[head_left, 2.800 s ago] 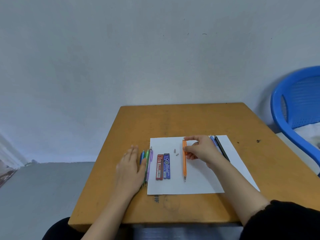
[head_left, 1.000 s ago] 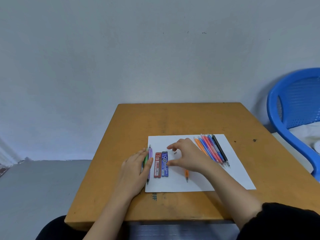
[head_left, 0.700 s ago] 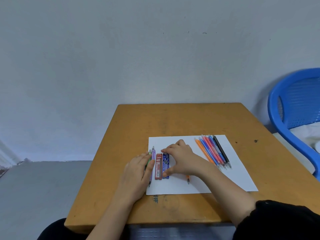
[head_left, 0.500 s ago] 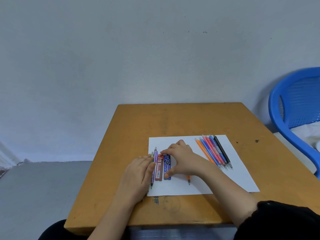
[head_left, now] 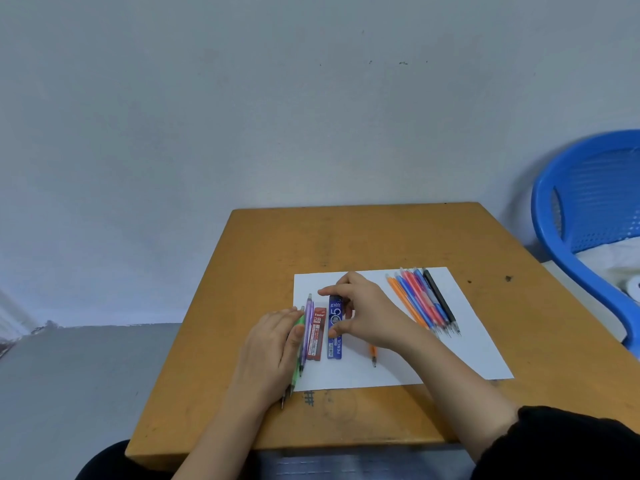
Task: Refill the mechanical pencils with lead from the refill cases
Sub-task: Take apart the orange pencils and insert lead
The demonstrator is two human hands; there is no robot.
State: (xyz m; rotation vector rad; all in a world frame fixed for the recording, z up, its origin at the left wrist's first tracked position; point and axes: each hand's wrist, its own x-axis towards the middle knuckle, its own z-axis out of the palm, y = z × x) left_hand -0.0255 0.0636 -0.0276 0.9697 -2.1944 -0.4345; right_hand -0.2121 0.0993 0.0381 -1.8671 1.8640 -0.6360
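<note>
- Tabletop point(head_left: 346, 244): orange-brown wood w/ a few dark marks; a pen scribble near the front edge; its far edge meets a plain grey wall point(head_left: 242, 116).
- White paper sheet point(head_left: 478, 348) lies flat on the tabletop; the task things are on it or at its left edge.
- R hand point(head_left: 370, 317): thumb and index curled on the blue refill case point(head_left: 335, 344), pinching its far half; the case is just beside the red refill case point(head_left: 318, 332), w/ a thin gap; cannot tell if it is lifted off the paper.
- L hand point(head_left: 270, 348): fingers point(head_left: 289, 318) straight, together, resting flat on the green pencil point(head_left: 296, 374), beside the purple pencil point(head_left: 308, 317); they grip nothing.
- Orange pencil point(head_left: 373, 353): only the tip end shows, below the R wrist.
- Row of pencils point(head_left: 422, 303), orange to black, side by side on the right part of the paper.
- Room: grey floor point(head_left: 69, 393) at left; blue plastic chair point(head_left: 571, 202) at right w/ white cloth point(head_left: 613, 258) on the seat.
</note>
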